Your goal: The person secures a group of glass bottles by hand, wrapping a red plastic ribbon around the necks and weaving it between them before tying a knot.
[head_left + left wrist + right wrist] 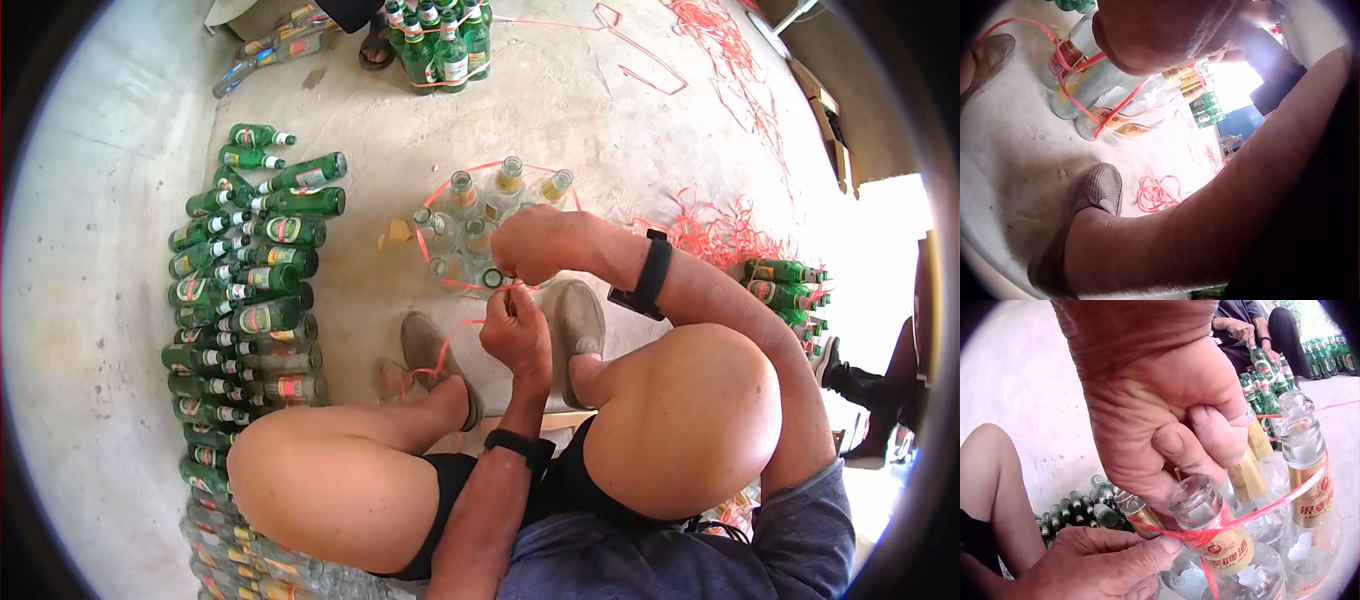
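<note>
A cluster of clear glass beer bottles (505, 190) with gold neck labels stands upright on the floor between the person's feet. Red plastic strapping (450, 185) runs round the group. At the near side, the left hand (515, 335) pinches the strap between thumb and forefinger, beside the neck of the front bottle (1229, 547). A loose tail of strap (445, 350) hangs away to its left. Right above, the right hand (535, 245) curls its fingers on the strap behind that bottle's mouth; its fingertips (1169, 442) are tucked in and partly hide the grip.
Stacked green bottles (265, 270) lie along the wall at left. A strapped bundle of green bottles (447, 50) stands ahead, near another person's foot (376, 45). Tangled red strapping (705, 230) spreads over the floor at right, with more green bottles (785, 290) beyond.
</note>
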Available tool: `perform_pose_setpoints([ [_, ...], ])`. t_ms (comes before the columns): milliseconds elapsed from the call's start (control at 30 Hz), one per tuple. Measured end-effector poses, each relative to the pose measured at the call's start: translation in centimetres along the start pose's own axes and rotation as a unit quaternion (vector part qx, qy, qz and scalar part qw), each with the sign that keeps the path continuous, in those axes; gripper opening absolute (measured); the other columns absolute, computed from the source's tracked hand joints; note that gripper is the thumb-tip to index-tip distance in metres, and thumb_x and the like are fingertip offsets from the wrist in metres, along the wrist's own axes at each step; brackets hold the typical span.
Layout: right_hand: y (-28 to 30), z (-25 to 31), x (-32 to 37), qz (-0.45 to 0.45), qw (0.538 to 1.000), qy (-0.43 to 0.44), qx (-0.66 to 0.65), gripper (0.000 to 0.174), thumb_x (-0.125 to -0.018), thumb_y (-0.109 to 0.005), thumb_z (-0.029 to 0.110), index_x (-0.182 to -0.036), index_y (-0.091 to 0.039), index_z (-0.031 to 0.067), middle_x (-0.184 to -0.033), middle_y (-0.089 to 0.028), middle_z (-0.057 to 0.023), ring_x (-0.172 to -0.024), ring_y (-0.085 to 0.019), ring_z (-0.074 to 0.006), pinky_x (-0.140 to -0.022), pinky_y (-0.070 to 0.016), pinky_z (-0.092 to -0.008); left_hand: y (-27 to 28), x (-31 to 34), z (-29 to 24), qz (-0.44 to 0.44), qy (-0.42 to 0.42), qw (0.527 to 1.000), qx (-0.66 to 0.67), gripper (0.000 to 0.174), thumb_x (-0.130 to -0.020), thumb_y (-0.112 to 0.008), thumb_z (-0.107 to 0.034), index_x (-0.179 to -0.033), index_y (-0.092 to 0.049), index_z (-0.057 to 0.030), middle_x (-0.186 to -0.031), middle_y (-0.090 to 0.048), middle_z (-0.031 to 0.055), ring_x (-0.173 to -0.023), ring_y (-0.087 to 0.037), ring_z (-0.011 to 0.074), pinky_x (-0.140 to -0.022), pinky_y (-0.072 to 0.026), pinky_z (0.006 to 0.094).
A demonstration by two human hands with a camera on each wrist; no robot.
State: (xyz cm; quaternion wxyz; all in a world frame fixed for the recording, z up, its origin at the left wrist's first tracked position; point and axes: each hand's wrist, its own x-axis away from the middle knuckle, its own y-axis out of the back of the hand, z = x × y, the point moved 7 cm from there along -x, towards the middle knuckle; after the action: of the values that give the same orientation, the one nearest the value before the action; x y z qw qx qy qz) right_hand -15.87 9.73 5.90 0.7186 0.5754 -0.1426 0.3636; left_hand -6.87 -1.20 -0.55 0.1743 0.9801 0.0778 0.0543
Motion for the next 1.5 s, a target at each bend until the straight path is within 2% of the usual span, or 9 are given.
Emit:
perform_pose_setpoints([
  [267,-0.2,0.3,-0.3,-0.028,1.000,0.001,-0.001,0.011,-0.075,-0.074,0.011,-0.083,-0.080,0.0066,-0.080,-0.074,-0.0173,-0.083,-0.074,-0.0401,-0.067,-0.0548,-0.0500,-0.2,0.2,0.3,-0.022,0.007,0.999,0.042,0.029,-0.100,-0.062,-0.017,-0.085,-0.068,0.0073,-0.070,-0.069,0.0132,-0.063,-0.063,0.0191,-0.063,-0.0508,0.0378],
  [467,0.0,0.5,1.0,-0.073,0.996,0.010,-0.057,0.011,-0.075,-0.070,0.010,-0.080,-0.077,0.0037,-0.078,-0.072,-0.0183,-0.081,-0.072,-0.0426,-0.066,-0.0535,-0.0533,-0.3,0.4,-0.2,0.028,0.099,0.988,0.118,0.035,-0.103,-0.057,-0.018,-0.079,-0.062,0.0062,-0.067,-0.063,0.0084,-0.062,-0.059,0.0160,-0.062,-0.0477,0.0356],
  [567,-0.6,-0.3,0.9,-0.094,0.992,-0.019,-0.080,0.014,-0.078,-0.066,0.011,-0.082,-0.076,0.0021,-0.084,-0.073,-0.0200,-0.086,-0.072,-0.0441,-0.070,-0.0542,-0.0560,-0.6,0.4,1.5,0.026,0.078,0.989,0.123,0.030,-0.103,-0.061,-0.020,-0.090,-0.069,0.0058,-0.069,-0.065,0.0129,-0.063,-0.058,0.0196,-0.062,-0.0474,0.0372],
  [667,-1.1,-1.0,0.6,-0.101,0.989,-0.059,-0.086,0.022,-0.080,-0.063,0.008,-0.094,-0.078,0.0001,-0.094,-0.076,-0.0221,-0.096,-0.074,-0.0429,-0.077,-0.0554,-0.0572,-0.1,0.1,0.3,0.023,0.042,0.993,0.105,0.033,-0.104,-0.059,-0.018,-0.078,-0.061,0.0019,-0.067,-0.057,0.0029,-0.066,-0.052,0.0111,-0.062,-0.0441,0.0329],
  [967,-0.9,-1.8,2.1,-0.169,0.957,-0.074,-0.225,0.023,-0.087,-0.058,0.012,-0.101,-0.074,0.0020,-0.100,-0.076,-0.0226,-0.099,-0.073,-0.0427,-0.085,-0.0561,-0.0535,0.4,0.4,-0.2,0.033,0.039,0.990,0.128,0.028,-0.101,-0.064,-0.016,-0.081,-0.063,0.0031,-0.072,-0.057,0.0026,-0.069,-0.050,0.0117,-0.064,-0.0430,0.0337],
  [1167,-1.5,-2.1,3.1,-0.299,0.915,-0.001,-0.269,0.022,-0.093,-0.055,0.006,-0.110,-0.068,-0.0001,-0.091,-0.073,-0.0164,-0.085,-0.073,-0.0288,-0.077,-0.0566,-0.0395,1.2,0.8,-1.8,0.000,0.052,0.992,0.115,0.018,-0.099,-0.067,-0.011,-0.099,-0.064,0.0059,-0.083,-0.064,0.0057,-0.077,-0.057,0.0131,-0.071,-0.0492,0.0321],
  [1267,-0.8,-1.9,3.8,-0.255,0.891,0.021,-0.375,0.024,-0.093,-0.054,0.003,-0.112,-0.069,-0.0009,-0.088,-0.071,-0.0091,-0.078,-0.067,-0.0178,-0.073,-0.0544,-0.0327,1.1,1.0,-1.6,-0.003,0.060,0.983,0.173,0.022,-0.099,-0.069,-0.011,-0.110,-0.061,0.0069,-0.092,-0.064,0.0070,-0.079,-0.058,0.0140,-0.073,-0.0504,0.0307],
  [1367,-0.9,-1.9,4.1,-0.216,0.851,0.041,-0.478,0.022,-0.092,-0.056,0.003,-0.108,-0.071,-0.0016,-0.088,-0.070,-0.0040,-0.078,-0.061,-0.0115,-0.073,-0.0527,-0.0299,1.4,1.0,-1.7,0.015,0.045,0.991,0.129,0.025,-0.099,-0.069,-0.011,-0.114,-0.059,0.0066,-0.098,-0.064,0.0078,-0.080,-0.058,0.0133,-0.072,-0.0500,0.0298],
  [1500,-2.0,-3.0,3.9,-0.224,0.797,0.067,-0.556,0.022,-0.090,-0.060,0.006,-0.104,-0.076,0.0009,-0.086,-0.070,-0.0020,-0.080,-0.061,-0.0096,-0.071,-0.0514,-0.0289,1.9,1.3,-1.7,-0.001,0.026,0.992,0.120,0.020,-0.100,-0.069,-0.011,-0.112,-0.061,0.0031,-0.097,-0.064,0.0058,-0.079,-0.056,0.0112,-0.069,-0.0481,0.0283],
])
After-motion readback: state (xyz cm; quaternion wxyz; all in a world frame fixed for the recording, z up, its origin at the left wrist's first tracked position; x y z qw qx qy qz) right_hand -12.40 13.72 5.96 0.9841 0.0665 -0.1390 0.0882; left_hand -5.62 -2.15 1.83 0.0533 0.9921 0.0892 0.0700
